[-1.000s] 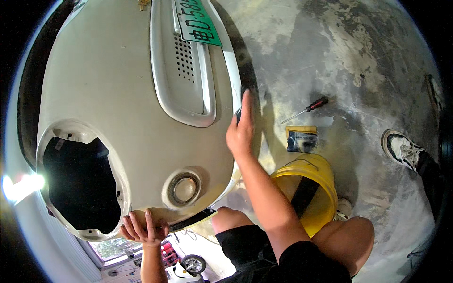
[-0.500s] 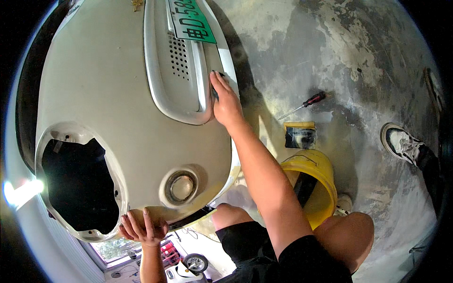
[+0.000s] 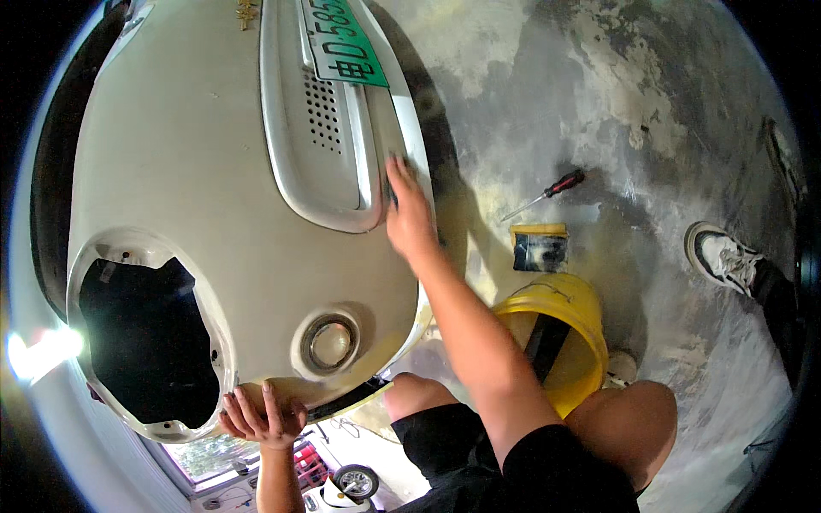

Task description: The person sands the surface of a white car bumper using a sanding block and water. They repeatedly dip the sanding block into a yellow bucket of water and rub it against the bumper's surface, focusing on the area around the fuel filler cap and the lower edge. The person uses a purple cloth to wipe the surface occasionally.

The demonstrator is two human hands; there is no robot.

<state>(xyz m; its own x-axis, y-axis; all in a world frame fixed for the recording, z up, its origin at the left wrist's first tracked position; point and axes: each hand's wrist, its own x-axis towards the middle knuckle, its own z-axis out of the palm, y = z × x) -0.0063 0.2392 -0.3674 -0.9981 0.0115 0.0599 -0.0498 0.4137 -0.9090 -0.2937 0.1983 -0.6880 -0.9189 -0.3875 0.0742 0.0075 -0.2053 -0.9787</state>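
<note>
A large cream car bumper panel [image 3: 188,171] fills the left and middle of the view, with a green plate [image 3: 342,38] on its raised grille strip, a round fog-lamp recess [image 3: 327,342] and a big dark headlamp opening [image 3: 145,342]. My right hand [image 3: 406,214] lies flat on the panel's right edge beside the grille strip, fingers extended; whether it holds anything small cannot be seen. My left hand [image 3: 261,419] grips the panel's near lower rim with fingers curled over the edge.
A yellow bucket [image 3: 556,342] stands on the stained concrete floor by my knees. Beyond it lie a yellow-edged small box [image 3: 539,248] and a red-handled screwdriver [image 3: 547,192]. Another person's white shoe [image 3: 723,256] is at the right.
My right hand has slid up along the panel's right edge, from beside the fog-lamp area toward the grille strip. The left hand has kept its hold on the lower rim.
</note>
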